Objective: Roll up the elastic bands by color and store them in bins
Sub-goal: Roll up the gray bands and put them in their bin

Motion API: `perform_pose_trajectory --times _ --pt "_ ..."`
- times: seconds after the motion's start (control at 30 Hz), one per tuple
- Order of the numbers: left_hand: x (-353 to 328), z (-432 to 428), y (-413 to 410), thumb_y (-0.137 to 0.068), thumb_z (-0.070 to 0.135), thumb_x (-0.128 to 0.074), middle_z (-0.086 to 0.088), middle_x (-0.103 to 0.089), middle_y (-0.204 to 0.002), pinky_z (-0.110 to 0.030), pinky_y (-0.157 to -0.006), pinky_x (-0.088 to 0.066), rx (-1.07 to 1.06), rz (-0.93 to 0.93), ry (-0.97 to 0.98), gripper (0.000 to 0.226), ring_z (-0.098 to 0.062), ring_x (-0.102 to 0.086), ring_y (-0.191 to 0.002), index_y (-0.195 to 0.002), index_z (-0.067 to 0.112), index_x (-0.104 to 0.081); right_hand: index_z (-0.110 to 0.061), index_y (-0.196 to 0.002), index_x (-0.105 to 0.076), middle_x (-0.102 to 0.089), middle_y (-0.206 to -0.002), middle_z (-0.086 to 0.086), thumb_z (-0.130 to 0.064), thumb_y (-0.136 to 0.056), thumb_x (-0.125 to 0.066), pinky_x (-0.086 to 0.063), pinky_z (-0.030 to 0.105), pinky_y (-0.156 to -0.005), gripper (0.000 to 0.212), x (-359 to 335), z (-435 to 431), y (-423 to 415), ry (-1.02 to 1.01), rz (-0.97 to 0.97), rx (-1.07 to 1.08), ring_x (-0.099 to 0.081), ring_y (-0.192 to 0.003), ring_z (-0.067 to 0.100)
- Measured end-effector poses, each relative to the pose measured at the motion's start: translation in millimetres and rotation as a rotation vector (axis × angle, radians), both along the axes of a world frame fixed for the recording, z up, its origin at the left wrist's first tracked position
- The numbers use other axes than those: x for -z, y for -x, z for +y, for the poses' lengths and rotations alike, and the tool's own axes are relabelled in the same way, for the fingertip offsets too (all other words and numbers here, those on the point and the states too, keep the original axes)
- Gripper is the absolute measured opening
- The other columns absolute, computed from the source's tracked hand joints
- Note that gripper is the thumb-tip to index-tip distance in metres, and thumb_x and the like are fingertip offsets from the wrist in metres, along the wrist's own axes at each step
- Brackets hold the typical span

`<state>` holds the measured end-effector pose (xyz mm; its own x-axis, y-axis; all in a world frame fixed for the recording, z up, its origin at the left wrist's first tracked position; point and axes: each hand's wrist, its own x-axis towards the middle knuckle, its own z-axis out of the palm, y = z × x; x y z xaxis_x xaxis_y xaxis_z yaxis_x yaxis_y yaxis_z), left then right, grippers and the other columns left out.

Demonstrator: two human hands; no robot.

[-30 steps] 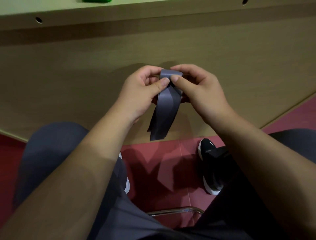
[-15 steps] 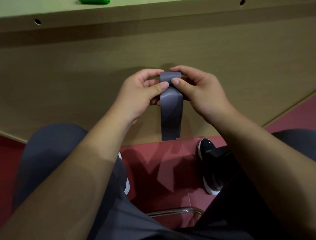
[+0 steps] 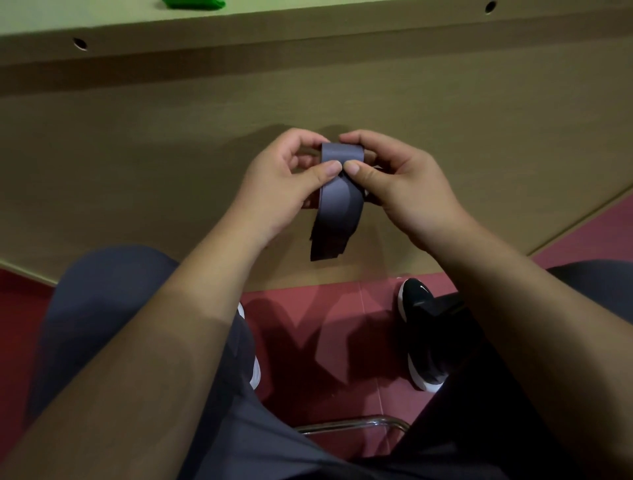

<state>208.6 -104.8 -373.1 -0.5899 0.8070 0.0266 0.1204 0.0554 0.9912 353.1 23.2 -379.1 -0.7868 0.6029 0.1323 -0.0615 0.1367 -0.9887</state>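
A grey-purple elastic band (image 3: 337,202) is held in front of me, below the table's edge. Its upper part is wound into a small roll between my fingers, and a short tail hangs down loose. My left hand (image 3: 281,185) pinches the roll from the left with thumb and curled fingers. My right hand (image 3: 400,185) pinches it from the right, its thumb tip meeting the left thumb on the front of the roll. No bin is in view.
The wooden table front (image 3: 137,154) fills the background, with its top edge (image 3: 308,17) at the frame's top. A green band (image 3: 193,3) lies on the tabletop, mostly cut off. Below are my knees, black shoes (image 3: 421,335), a red floor and a chrome chair bar (image 3: 352,425).
The hanging tail has grown shorter as the roll took up more band. Both thumbs have shifted on the roll's front and now touch each other.
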Motion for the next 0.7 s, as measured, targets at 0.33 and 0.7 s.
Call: perform_pose_trajectory --times 0.33,0.7 --pt "-4.6 -1.5 -1.3 -0.092 0.008 -0.080 -0.004 -0.073 -0.092 -0.023 -0.049 -0.052 -0.035 0.055 0.023 0.021 -0.007 -0.067 -0.062 -0.106 0.018 -0.067 -0.018 -0.129 -0.070 -0.078 -0.119 0.013 -0.008 -0.104 -0.067 -0.063 0.040 -0.094 0.027 0.2 -2.8 -1.4 0.007 -0.041 -0.004 -0.074 -0.102 0.015" --pt "5.3 2.2 1.0 -0.084 0.008 -0.084 -0.011 -0.078 -0.109 -0.039 -0.084 -0.063 -0.030 0.053 -0.010 0.042 -0.021 -0.077 -0.098 -0.123 0.018 -0.071 -0.024 -0.123 -0.071 -0.077 -0.108 -0.003 -0.011 -0.096 -0.073 -0.061 0.050 -0.099 0.030 6.1 1.9 1.1 -0.108 -0.042 0.058 -0.071 -0.098 0.015"
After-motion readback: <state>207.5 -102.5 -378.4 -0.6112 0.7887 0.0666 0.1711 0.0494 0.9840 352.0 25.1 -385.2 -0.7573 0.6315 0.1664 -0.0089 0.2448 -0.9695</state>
